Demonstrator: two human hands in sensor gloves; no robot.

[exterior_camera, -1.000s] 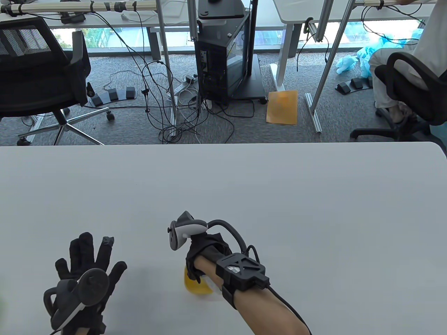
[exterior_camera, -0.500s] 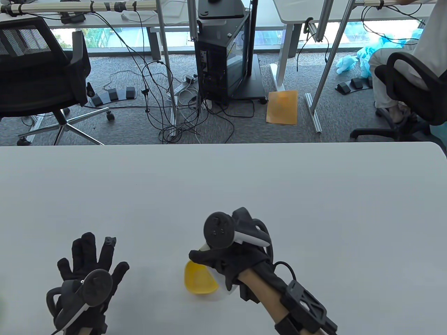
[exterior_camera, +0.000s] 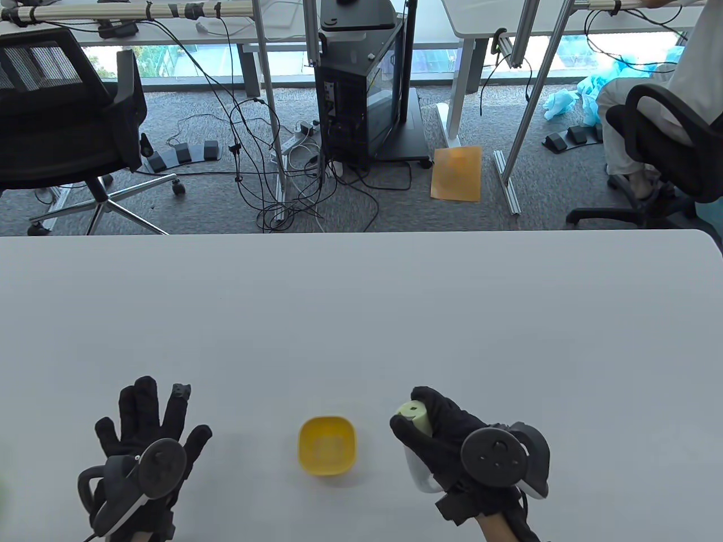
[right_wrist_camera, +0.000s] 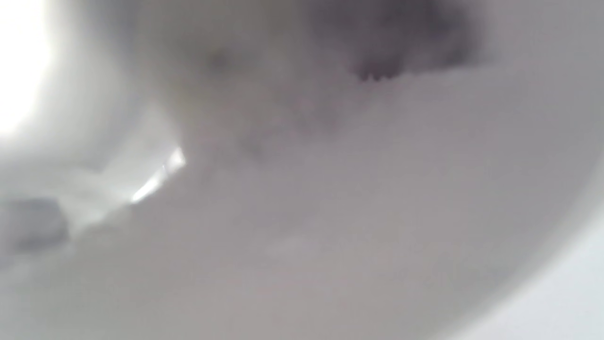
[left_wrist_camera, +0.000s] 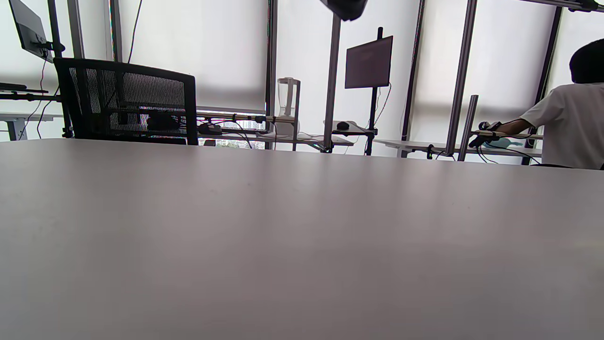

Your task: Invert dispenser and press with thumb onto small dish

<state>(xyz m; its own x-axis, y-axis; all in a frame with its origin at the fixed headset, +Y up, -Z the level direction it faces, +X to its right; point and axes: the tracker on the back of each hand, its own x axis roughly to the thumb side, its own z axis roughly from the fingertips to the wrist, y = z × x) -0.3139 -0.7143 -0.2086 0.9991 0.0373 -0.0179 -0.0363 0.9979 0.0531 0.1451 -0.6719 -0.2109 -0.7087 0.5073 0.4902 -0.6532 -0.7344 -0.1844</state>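
Note:
A small yellow dish (exterior_camera: 327,446) sits on the white table (exterior_camera: 361,305) near the front edge, between my hands. My right hand (exterior_camera: 446,440) grips a white dispenser (exterior_camera: 417,446) with a pale green top (exterior_camera: 412,411), held to the right of the dish with the top end up. The dispenser's white body (right_wrist_camera: 330,212) fills the right wrist view as a blur. My left hand (exterior_camera: 144,435) lies flat on the table left of the dish, fingers spread, holding nothing. In the left wrist view only a dark fingertip (left_wrist_camera: 347,7) shows at the top edge.
Beyond the table's far edge are a black office chair (exterior_camera: 62,130), a black computer cart (exterior_camera: 367,96) with cables on the carpet, and a seated person (exterior_camera: 666,96) at the right. The left wrist view looks across bare tabletop (left_wrist_camera: 302,236).
My right hand has swung from over the dish to its right side, turning the dispenser so its green top points up. The dish is now uncovered. The left hand has stayed put.

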